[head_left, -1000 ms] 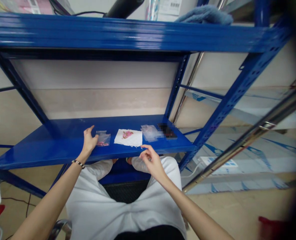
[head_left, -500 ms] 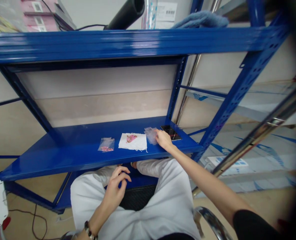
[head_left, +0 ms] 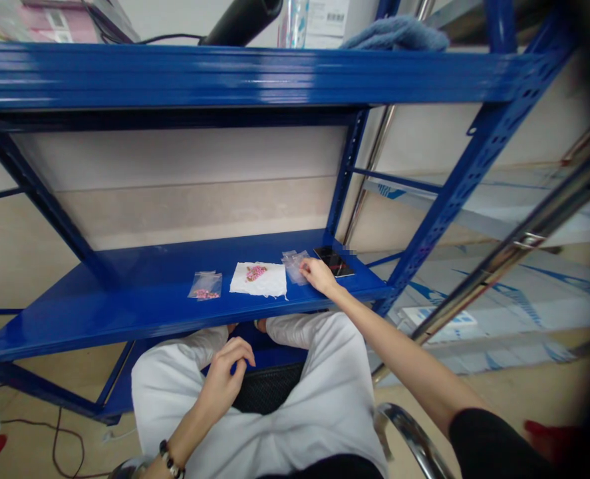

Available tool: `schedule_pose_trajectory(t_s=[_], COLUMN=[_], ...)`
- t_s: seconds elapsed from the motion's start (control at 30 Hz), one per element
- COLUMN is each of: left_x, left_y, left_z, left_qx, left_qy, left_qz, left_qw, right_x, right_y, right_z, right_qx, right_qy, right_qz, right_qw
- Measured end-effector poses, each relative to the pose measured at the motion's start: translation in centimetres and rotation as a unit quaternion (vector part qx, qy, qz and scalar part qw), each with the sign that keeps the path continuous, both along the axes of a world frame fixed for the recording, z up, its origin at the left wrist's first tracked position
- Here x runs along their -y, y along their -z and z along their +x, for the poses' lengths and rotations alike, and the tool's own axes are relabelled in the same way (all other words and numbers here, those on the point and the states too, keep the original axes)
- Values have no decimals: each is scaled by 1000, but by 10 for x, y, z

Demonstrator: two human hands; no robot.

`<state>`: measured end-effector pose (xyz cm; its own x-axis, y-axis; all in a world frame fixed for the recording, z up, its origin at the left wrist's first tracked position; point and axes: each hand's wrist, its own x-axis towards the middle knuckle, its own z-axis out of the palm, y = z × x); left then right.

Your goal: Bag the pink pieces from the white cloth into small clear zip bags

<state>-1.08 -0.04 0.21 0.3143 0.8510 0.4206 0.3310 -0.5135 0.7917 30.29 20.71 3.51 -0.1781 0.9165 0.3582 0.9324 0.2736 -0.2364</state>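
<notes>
On the blue shelf, my right hand has its fingertips pinched at the edge of several clear plastic bags lying in a loose pile. Just left of them is a white cloth with a small heap of pink and brownish beads on it. Farther left lies a clear zip bag with pink beads in its bottom. My left hand hovers over my lap, fingers loosely curled and thumb apart, with nothing visible in it.
A dark phone-like slab lies right of my right hand. The upper shelf beam crosses above, bearing a blue towel and a black tube. Metal poles and film-covered shelves stand at right.
My right hand has shifted slightly on the plastic bags, its fingertips drawn closer together. The left hand's fingers have curled in a little. The whole view has moved slightly.
</notes>
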Motion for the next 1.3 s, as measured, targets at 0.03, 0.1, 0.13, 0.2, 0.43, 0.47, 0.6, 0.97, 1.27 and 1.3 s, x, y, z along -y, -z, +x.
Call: schedule_pose_trajectory(t_s=[0.03, 0.1, 0.13, 0.2, 0.43, 0.47, 0.6, 0.97, 1.27, 1.3], left_x=[1, 2, 2, 3, 5, 6, 8, -30, -29, -28], left_y=[1, 3, 3, 3, 5, 6, 6, -17, 2, 4], left_z=[1, 2, 2, 3, 6, 7, 8, 17, 10, 11], left_qx=[-3, -6, -5, -3, -13, -17, -19, 203, 254, 270], left_qy=[4, 12, 13, 14, 20, 22, 22, -29, -15, -6], left_qz=[-1, -2, -2, 0, -16, -17, -13, -133, -248, -264], left_qw=[1000, 1000, 1000, 1000, 1000, 999, 1000, 970, 935, 926], right_x=[1, 5, 7, 11, 17, 17, 24, 142, 162, 161], right_y=[0, 1, 1, 1, -4, -7, -29, -34, 25, 28], right_z=[0, -1, -2, -3, -6, -6, -7, -105, -124, -123], right_qx=[1, 1, 1, -1, -9, -13, -92, -568, -612, -604], right_qy=[0, 0, 0, -1, 4, 9, 12, -124, -116, -117], right_qz=[7, 19, 23, 28, 45, 50, 115, -11, -171, -171], right_qw=[1000, 1000, 1000, 1000, 999, 999, 989, 813, 763, 769])
